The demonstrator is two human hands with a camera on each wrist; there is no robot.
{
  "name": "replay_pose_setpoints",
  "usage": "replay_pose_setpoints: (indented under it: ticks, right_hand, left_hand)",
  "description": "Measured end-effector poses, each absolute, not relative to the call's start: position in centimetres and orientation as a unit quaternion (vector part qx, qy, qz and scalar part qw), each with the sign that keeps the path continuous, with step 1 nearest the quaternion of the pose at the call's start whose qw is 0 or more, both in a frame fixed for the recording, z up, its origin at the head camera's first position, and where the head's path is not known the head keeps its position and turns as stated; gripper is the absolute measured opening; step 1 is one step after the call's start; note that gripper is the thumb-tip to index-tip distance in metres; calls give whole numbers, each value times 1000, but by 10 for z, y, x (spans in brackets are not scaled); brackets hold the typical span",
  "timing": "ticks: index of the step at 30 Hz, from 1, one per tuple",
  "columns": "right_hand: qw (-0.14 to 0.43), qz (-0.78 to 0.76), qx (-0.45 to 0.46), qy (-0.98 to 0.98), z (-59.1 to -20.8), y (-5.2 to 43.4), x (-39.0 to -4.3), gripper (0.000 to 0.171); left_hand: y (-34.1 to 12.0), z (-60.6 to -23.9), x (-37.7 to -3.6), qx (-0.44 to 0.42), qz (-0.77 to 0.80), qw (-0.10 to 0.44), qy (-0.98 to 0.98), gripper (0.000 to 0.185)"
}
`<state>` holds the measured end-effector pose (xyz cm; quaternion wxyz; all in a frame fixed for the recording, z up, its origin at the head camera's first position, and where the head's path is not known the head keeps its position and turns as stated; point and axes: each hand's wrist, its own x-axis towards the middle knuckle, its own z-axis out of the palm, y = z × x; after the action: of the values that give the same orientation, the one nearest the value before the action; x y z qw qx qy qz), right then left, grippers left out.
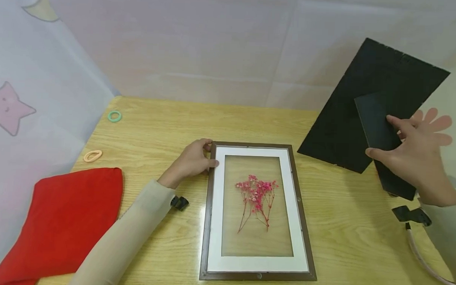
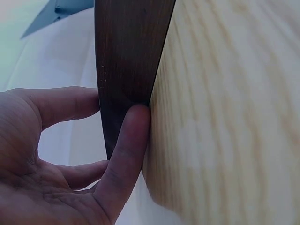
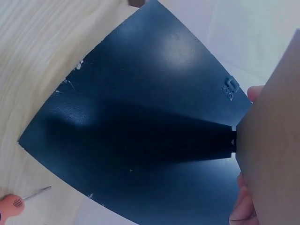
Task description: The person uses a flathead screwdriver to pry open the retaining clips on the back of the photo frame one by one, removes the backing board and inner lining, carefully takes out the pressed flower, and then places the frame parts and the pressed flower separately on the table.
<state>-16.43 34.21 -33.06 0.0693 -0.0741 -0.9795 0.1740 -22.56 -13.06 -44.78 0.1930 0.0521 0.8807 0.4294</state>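
– Backing: thin black rectangular backing board (image 1: 365, 97), with a hinged black stand flap (image 1: 379, 135) on its face. Held up tilted, clear of the light wooden desk (image 1: 157, 123), above the far right corner.

– Gripped how?

– Pinched by the right hand (image 1: 416, 161): thumb and forefinger in front, on the flap, the other fingers spread behind the right edge. Seen from the right wrist as one dark sheet (image 3: 140, 117), chipped pale along the lower edge.

– Handling?

– Probably light and fairly stiff, yet liable to flex or crease if levered by one corner. Flap likely loose at the hinge, so better taken by the board's edges than by the flap alone. Smooth, slightly glossy face; could slide in a weak pinch.

– And the other piece?

– Dark brown wooden picture frame (image 1: 257, 276), flat at the middle of the desk toward the near edge, white mat (image 1: 216, 209) inside, sprig of pink dried flowers (image 1: 256, 194) in the opening. Steadied at the far left corner by the left hand (image 1: 191, 160), fingers curled over the rail, thumb pressed to the outer side (image 2: 126, 56).

– Fragile?

– Flowers surely brittle; pane likely breakable. Best held by the wooden rails only.
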Motion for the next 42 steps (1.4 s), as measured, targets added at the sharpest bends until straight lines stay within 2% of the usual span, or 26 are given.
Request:
replay_pose_setpoints:
  ticks: [8, 12, 19, 42]
  right_hand:
    - [47, 179, -33, -982, -357, 347, -183, 94]
    - [59, 178, -18, -982, -378, 351, -190, 93]
    - [48, 191, -21, -980, -407, 356, -195, 90]
    - [-39, 215, 13, -976, -436, 366, -200, 85]
  left_hand:
    - [-130, -449, -225, 50, 436, 194, 877, 84]
    - [-130, -449, -226, 49, 438, 190, 877, 84]
    - [-130, -451, -226, 51, 441, 191, 876, 85]
    - [-127, -447, -223, 37, 432, 181, 883, 81]
